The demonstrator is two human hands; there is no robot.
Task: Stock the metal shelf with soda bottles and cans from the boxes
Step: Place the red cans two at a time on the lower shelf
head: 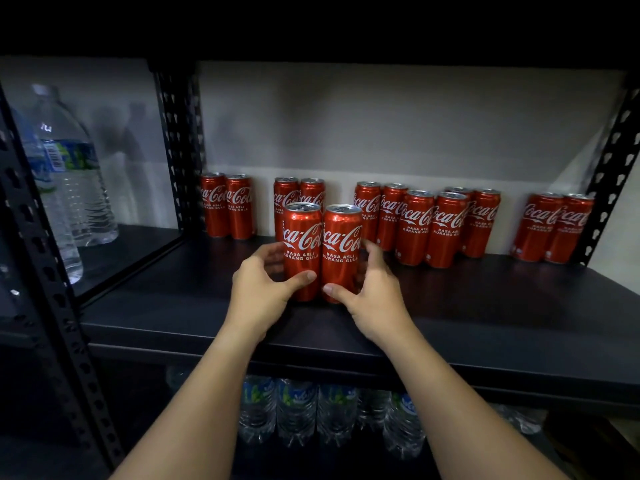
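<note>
Two tall, slim red aluminium cola cans, the left can (302, 251) and the right can (341, 252), stand touching on the dark metal shelf board (485, 306), ahead of a back row of red cans (415, 226). The left hand (261, 289) and right hand (369, 299) each curl around a can low on its side. Sealed, they look stiff, fairly heavy and smooth, so a mid-body wrap should hold best. Clear plastic water bottles (72, 188) stand in the neighbouring bay.

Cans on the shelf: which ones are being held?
The front pair: left can in the left hand, right can in the right hand. All others stand untouched behind.
</note>
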